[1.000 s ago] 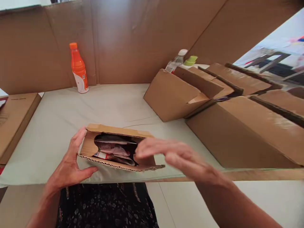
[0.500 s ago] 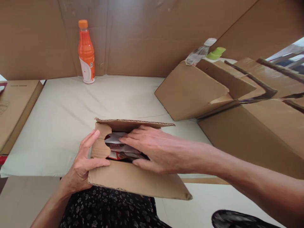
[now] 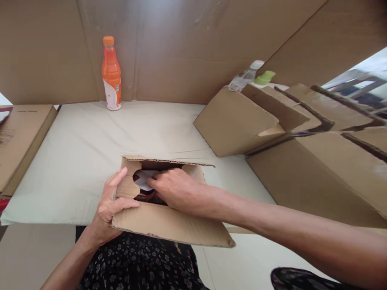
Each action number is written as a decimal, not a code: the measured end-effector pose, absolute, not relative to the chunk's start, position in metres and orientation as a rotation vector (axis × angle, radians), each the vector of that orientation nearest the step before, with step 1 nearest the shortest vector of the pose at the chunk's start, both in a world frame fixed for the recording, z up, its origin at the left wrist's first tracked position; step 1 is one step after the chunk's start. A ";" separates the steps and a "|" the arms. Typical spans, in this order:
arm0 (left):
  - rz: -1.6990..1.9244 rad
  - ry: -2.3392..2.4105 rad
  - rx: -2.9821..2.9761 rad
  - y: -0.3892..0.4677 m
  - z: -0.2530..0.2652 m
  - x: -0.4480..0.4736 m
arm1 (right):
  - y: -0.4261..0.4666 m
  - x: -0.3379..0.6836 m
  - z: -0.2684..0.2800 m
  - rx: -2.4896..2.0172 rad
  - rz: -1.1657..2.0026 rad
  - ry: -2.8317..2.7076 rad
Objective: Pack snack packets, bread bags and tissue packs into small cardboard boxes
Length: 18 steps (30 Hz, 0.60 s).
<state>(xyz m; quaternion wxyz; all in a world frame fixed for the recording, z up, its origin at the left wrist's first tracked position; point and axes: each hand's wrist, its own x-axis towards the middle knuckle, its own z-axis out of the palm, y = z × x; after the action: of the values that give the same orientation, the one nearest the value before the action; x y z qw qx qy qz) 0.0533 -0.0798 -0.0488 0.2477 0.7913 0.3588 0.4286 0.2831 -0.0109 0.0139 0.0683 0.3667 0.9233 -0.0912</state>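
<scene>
A small cardboard box with its flaps open sits at the table's front edge. My left hand grips its left end, thumb over the near side and fingers along the end flap. My right hand reaches into the opening, its fingers curled and closed on a white packet. Darker and red items lie lower in the box, mostly hidden by the hand and flaps.
An orange drink bottle stands at the back left against a cardboard wall. Several open cardboard boxes fill the right side, with a clear bottle and a green cap-like object behind. A flat carton lies at left.
My right hand has gone deeper into the box, and its fingers have curled from stretched out to closed. The left hand keeps its hold. The view has shifted slightly.
</scene>
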 end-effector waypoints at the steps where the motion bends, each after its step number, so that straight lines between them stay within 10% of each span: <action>1: 1.167 0.990 2.173 -0.079 -0.050 0.050 | -0.008 0.282 0.013 1.104 -0.291 2.761; 18: 0.761 0.805 1.956 0.000 -0.097 0.023 | -0.004 0.312 0.008 1.260 -0.627 3.184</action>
<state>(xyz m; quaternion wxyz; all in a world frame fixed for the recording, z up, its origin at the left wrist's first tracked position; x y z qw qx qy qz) 0.0234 -0.0003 -0.0974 0.4321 0.7848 0.3228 0.3053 0.3123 -0.0044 0.0076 -0.1692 0.3567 0.9015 -0.1775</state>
